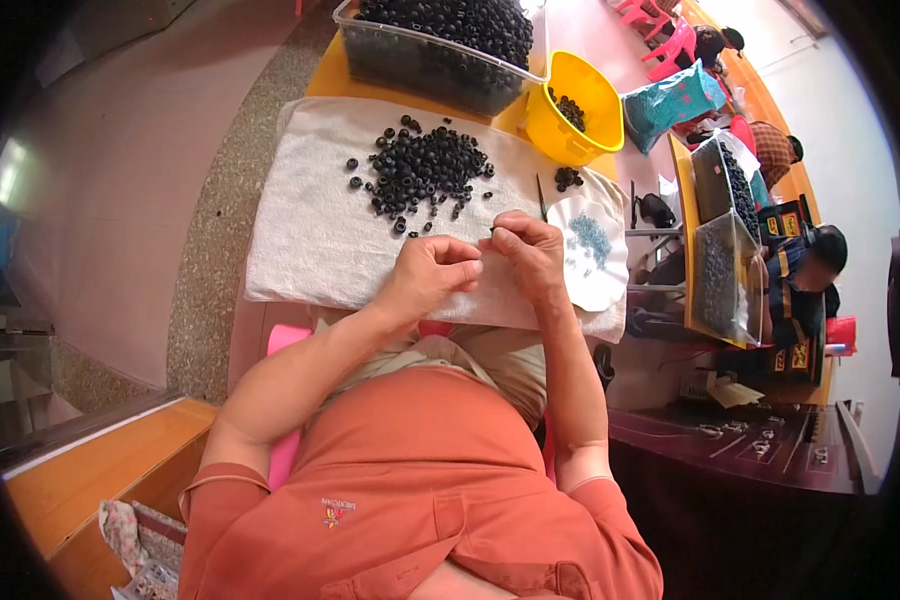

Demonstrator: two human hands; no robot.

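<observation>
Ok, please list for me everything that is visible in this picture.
Bead bin: one, clear, top centre
Bucket: one, yellow, right of bin
Bead pile: many, black, on cloth
Bead cluster: several, black, near bucket
Cloth: one, white, under pile
Scalloped plate: one, white, cloth's right side
Tiny beads: many, pale blue, on plate
Pointed tool: one, dark, left of plate
Sack: one, teal, right of bucket
Neighbouring bins: two, clear, right
Chairs: at least two, pink, top right
Other people: several, varied clothing, right
Wooden furniture: one, orange, lower left
Panelled surface: one, brown, lower right
Shirt: one, orange, bottom centre
Left hand: one, bare, over cloth
Right hand: one, bare, over cloth, pinching dark piece
</observation>
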